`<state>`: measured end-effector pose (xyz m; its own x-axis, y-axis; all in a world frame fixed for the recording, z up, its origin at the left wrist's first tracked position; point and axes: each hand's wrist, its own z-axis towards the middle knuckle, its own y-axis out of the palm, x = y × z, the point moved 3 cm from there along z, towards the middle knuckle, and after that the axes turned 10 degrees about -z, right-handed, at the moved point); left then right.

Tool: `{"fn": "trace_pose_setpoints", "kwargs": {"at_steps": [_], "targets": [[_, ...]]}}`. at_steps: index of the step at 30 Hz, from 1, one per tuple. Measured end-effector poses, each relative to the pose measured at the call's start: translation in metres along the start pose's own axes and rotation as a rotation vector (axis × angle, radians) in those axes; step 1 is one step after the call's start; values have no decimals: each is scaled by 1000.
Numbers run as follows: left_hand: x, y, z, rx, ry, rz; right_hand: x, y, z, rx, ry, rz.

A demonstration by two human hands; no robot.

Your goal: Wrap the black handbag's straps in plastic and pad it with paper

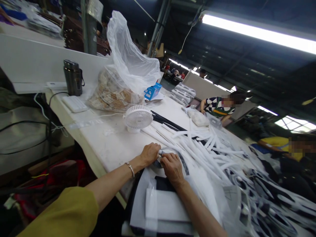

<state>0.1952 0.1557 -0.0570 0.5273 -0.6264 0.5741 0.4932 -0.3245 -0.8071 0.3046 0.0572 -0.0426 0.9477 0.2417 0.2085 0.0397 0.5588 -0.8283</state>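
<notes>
A folded dark garment (163, 182) lies at the table's near edge, with white sheets (168, 204) and a clear strip over it. At its far end stands a rounded collar (184, 163), grey and whitish. My left hand (150, 154) is closed at the collar's left front, fingertips pinched together. Right beside it, my right hand (172, 165) has its fingers bent down onto the same spot. A small pale bit shows between the fingertips of both hands; its kind is too small to make out.
A small white fan (138, 118) stands beyond my hands, near a plastic bag of brown pieces (116, 89) and a dark flask (73, 77). White strips (197, 148) spread to the right, with black-and-white curved pieces (271, 197) beyond. A co-worker (219, 105) is across the table.
</notes>
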Motion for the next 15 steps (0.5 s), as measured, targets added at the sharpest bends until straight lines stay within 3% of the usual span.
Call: {"fn": "trace_pose_setpoints", "kwargs": {"at_steps": [9,15], "targets": [[-1,-9,-5,53,-42,-64,10,32,19,25,-5,48],[-4,-7,-10,80,-85,-135,14,36,26,-21,-73,97]]}}
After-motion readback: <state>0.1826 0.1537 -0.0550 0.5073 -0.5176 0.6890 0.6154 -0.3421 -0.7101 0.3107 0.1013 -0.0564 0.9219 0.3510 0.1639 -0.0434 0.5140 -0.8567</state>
